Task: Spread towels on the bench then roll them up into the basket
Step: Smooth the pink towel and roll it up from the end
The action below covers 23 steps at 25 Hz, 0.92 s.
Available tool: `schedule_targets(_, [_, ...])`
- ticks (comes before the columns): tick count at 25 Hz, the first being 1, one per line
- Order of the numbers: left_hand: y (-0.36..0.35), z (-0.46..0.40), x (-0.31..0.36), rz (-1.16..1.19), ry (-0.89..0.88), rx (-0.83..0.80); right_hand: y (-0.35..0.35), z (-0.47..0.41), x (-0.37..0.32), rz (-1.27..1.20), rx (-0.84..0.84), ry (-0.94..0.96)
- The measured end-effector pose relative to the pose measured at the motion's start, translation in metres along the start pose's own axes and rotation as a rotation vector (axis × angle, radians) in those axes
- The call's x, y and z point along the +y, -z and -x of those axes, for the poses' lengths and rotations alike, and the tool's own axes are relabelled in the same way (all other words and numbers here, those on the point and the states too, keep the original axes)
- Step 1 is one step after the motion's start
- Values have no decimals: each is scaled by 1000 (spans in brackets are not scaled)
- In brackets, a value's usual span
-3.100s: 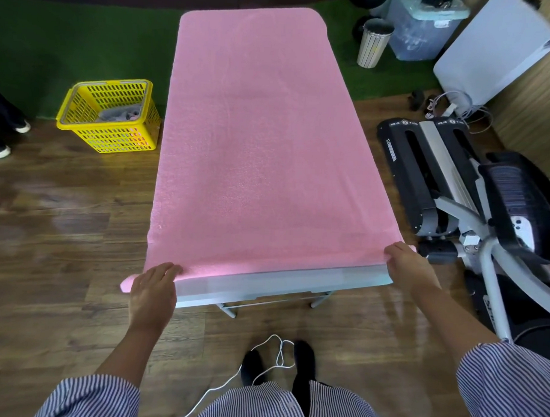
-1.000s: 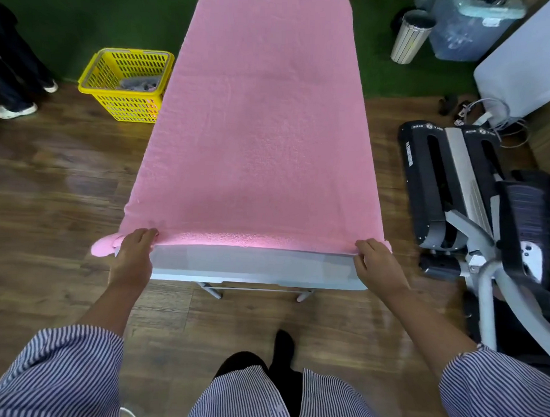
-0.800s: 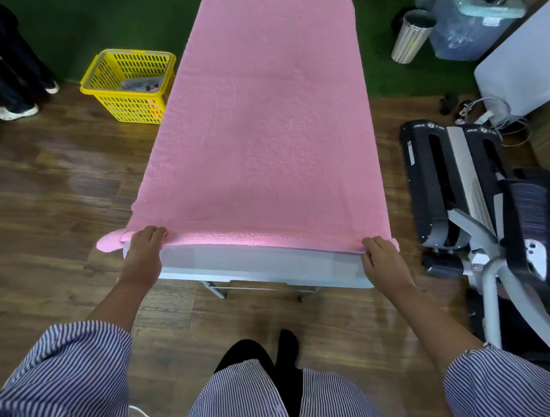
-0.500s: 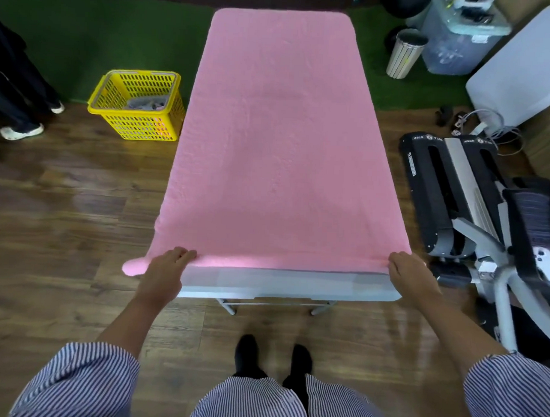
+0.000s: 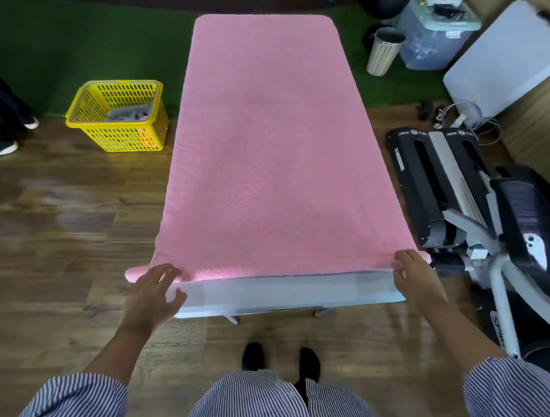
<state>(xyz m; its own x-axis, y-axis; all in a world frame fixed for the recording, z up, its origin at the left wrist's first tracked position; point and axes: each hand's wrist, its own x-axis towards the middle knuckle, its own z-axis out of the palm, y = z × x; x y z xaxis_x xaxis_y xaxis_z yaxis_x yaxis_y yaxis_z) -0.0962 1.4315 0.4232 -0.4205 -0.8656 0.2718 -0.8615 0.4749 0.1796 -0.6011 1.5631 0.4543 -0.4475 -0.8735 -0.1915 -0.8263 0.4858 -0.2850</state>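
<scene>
At far left a yellow slotted plastic basket (image 5: pixel 116 115) sits on the wooden floor, grey cloth inside it. Beside it, the large pink fluffy towel (image 5: pixel 275 152) lies flat along the white padded bench (image 5: pixel 283 294). The left hand (image 5: pixel 152 297), fingers spread and loose, hovers at the towel's near left corner. The right hand (image 5: pixel 416 280) pinches the near right corner. A black exercise machine (image 5: pixel 449 189) stands at right.
</scene>
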Motion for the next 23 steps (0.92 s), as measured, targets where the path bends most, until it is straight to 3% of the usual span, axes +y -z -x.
schedule_targets(6, [0, -16, 2, 74, 77, 9, 0, -5, -2, 20, -57, -7])
schedule_targets(12, [3, -24, -17, 88, -90, -83, 2, -12, -5, 37, -52, -8])
schedule_targets(16, [8, -21, -6, -47, 145, 6, 1, -11, -6, 17, -43, -7])
schedule_targets(20, [10, -6, -7, -23, 88, 25, -1, -6, 0, 42, -65, 9])
schedule_targets(23, [8, -8, -10, -47, 93, -76, -1, -4, -1, 16, -47, 0])
